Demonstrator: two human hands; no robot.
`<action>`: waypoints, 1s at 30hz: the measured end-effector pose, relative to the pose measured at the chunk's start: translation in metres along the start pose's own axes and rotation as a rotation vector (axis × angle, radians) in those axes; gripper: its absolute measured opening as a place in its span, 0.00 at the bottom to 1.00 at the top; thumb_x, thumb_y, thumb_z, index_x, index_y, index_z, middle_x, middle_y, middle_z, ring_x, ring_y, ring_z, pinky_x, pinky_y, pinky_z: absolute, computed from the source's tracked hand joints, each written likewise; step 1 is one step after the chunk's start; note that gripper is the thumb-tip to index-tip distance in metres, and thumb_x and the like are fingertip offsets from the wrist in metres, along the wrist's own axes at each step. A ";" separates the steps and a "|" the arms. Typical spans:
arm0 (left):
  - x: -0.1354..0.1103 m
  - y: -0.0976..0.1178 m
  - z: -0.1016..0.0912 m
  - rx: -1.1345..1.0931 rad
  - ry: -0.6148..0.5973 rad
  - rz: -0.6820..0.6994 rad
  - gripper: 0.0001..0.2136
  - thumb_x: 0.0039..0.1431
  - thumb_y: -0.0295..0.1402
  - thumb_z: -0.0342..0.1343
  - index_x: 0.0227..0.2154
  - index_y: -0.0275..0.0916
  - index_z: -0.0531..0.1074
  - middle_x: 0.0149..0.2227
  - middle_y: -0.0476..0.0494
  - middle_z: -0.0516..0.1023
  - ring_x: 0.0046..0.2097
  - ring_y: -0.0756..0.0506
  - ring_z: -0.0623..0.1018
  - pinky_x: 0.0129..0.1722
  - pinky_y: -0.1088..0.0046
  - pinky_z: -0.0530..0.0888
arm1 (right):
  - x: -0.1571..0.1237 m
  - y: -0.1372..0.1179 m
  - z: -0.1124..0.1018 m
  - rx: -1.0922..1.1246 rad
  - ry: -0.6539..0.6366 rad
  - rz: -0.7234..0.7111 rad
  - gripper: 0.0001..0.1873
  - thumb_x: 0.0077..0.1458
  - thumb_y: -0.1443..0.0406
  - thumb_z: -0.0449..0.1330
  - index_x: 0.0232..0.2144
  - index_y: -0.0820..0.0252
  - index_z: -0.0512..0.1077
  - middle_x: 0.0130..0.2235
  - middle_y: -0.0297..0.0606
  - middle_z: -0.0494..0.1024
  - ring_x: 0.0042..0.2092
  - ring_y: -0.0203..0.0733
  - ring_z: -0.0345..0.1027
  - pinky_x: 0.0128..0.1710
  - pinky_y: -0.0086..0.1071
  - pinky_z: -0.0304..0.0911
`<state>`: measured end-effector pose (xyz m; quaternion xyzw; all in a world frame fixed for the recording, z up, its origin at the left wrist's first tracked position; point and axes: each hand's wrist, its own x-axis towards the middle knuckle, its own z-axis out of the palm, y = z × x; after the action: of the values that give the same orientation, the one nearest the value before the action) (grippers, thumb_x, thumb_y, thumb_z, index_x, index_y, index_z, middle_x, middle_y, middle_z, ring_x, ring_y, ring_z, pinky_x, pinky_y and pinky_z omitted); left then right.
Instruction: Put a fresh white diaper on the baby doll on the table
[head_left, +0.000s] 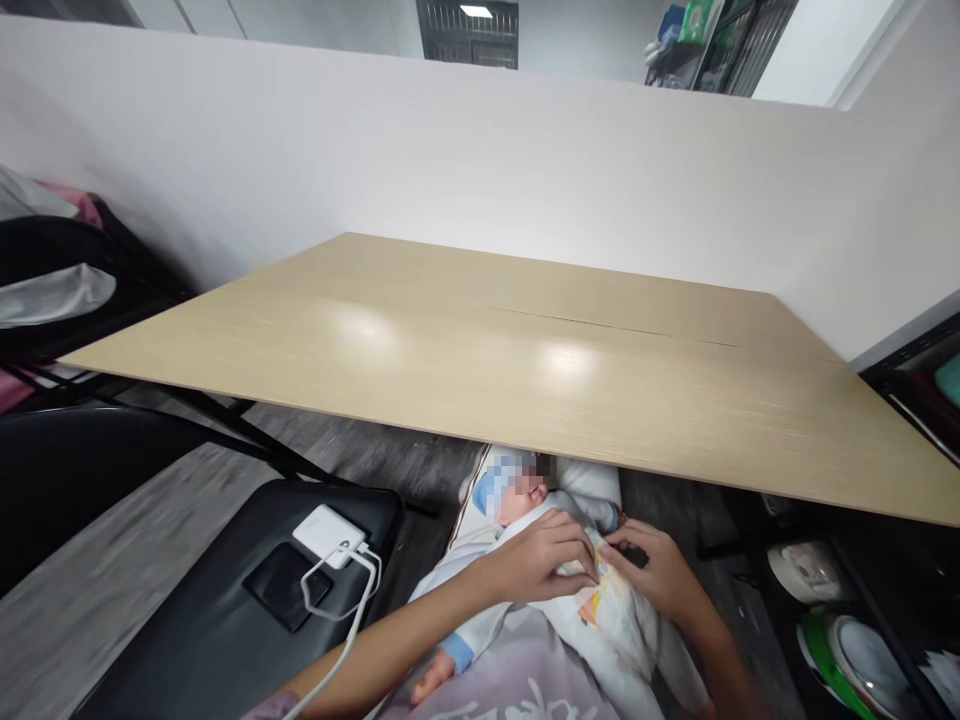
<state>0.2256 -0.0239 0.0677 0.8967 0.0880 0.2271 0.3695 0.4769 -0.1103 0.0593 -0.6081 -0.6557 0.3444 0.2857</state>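
Observation:
A small figure, either a baby or a baby doll, lies face up across my lap in a white outfit (pixel 502 620) with light blue cuffs. Yellow and orange prints (pixel 592 605) mark the front of its clothing. My left hand (pixel 544 560) rests on the chest, its fingers bent and pinching the cloth at the front. Opposite it, my right hand (pixel 656 565) pinches the same cloth between thumb and fingers. The fingertips of both hands nearly meet there. Whatever fastening may lie under them is hidden. A white pillow (pixel 592 478) supports the head.
A wooden tabletop (pixel 450 350) stretches ahead, its edge just above the figure's head. To the left, a black chair seat (pixel 202 600) bears a white power bank (pixel 328 535), a dark phone (pixel 281 590) and a white cable. A shelf with containers (pixel 862 660) stands at right.

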 end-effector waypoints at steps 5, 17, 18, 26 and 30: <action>-0.001 0.001 -0.002 -0.024 0.003 0.009 0.14 0.78 0.46 0.52 0.45 0.44 0.78 0.48 0.41 0.85 0.50 0.42 0.79 0.53 0.63 0.70 | 0.003 0.006 -0.003 -0.027 0.022 -0.053 0.17 0.70 0.55 0.58 0.37 0.55 0.84 0.36 0.39 0.81 0.39 0.46 0.75 0.41 0.36 0.66; -0.036 0.038 -0.009 -0.349 -0.032 0.033 0.17 0.72 0.52 0.58 0.39 0.43 0.81 0.38 0.42 0.88 0.43 0.42 0.84 0.52 0.61 0.74 | 0.013 0.035 0.012 0.156 0.064 0.129 0.22 0.65 0.46 0.61 0.37 0.58 0.78 0.34 0.40 0.81 0.36 0.47 0.76 0.37 0.36 0.69; -0.041 0.040 -0.008 -0.370 -0.034 0.034 0.18 0.70 0.53 0.60 0.40 0.42 0.81 0.36 0.42 0.88 0.42 0.42 0.84 0.53 0.62 0.74 | 0.013 0.038 0.012 0.167 0.055 0.130 0.22 0.64 0.45 0.62 0.37 0.58 0.79 0.34 0.40 0.81 0.36 0.47 0.76 0.37 0.36 0.69; -0.046 0.036 -0.003 -0.455 -0.019 0.008 0.24 0.65 0.57 0.64 0.45 0.38 0.82 0.29 0.43 0.85 0.40 0.42 0.84 0.54 0.65 0.73 | 0.013 0.081 -0.006 0.120 0.170 0.182 0.26 0.62 0.42 0.62 0.44 0.57 0.81 0.37 0.42 0.85 0.37 0.48 0.78 0.41 0.39 0.71; -0.043 0.034 0.000 -0.482 -0.050 0.039 0.25 0.64 0.57 0.64 0.45 0.38 0.83 0.28 0.44 0.84 0.38 0.43 0.84 0.54 0.65 0.74 | 0.012 0.086 -0.012 0.005 0.309 0.189 0.27 0.62 0.42 0.59 0.43 0.56 0.81 0.37 0.45 0.85 0.38 0.52 0.79 0.42 0.43 0.73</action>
<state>0.1869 -0.0622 0.0767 0.7894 0.0049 0.2265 0.5705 0.5369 -0.0955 -0.0024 -0.7120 -0.5432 0.2735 0.3510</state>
